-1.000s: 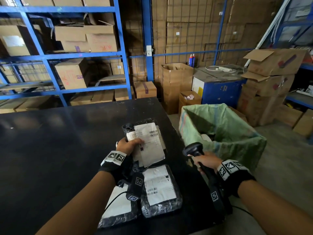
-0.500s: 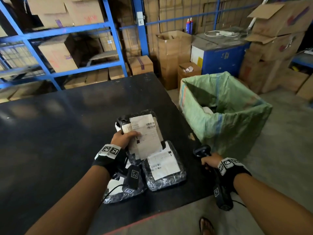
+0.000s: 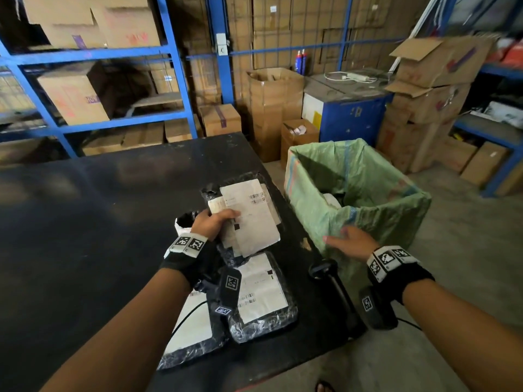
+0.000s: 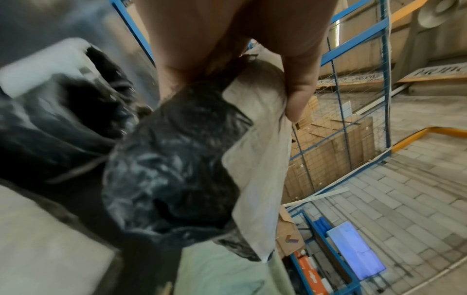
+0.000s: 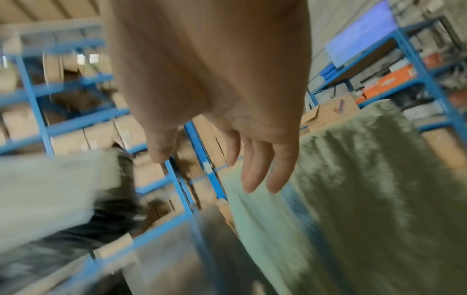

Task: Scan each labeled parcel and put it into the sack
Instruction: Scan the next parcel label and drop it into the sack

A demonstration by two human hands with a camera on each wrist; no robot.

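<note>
My left hand [image 3: 213, 223] grips a black plastic parcel with a white label [image 3: 249, 219] just above the black table [image 3: 85, 222]; the left wrist view shows the thumb [image 4: 300, 95] pressing on the label of the parcel [image 4: 171, 169]. My right hand [image 3: 349, 241] is open, fingers straight, in front of the green sack [image 3: 376, 210]; its fingers [image 5: 257, 171] hold nothing. The black scanner [image 3: 332, 290] lies on the table's right edge beneath that hand. Two more labeled parcels [image 3: 263, 295] [image 3: 192, 329] lie near the front edge.
The sack stands open right of the table with something white inside [image 3: 332, 200]. Blue shelving [image 3: 175, 66] with cardboard boxes lines the back and left. Stacked cartons [image 3: 430, 89] and a blue cabinet [image 3: 348, 114] stand behind the sack.
My right hand has let go of the scanner, which now lies on the table, and has risen open toward the sack. The left hand keeps hold of the parcel.
</note>
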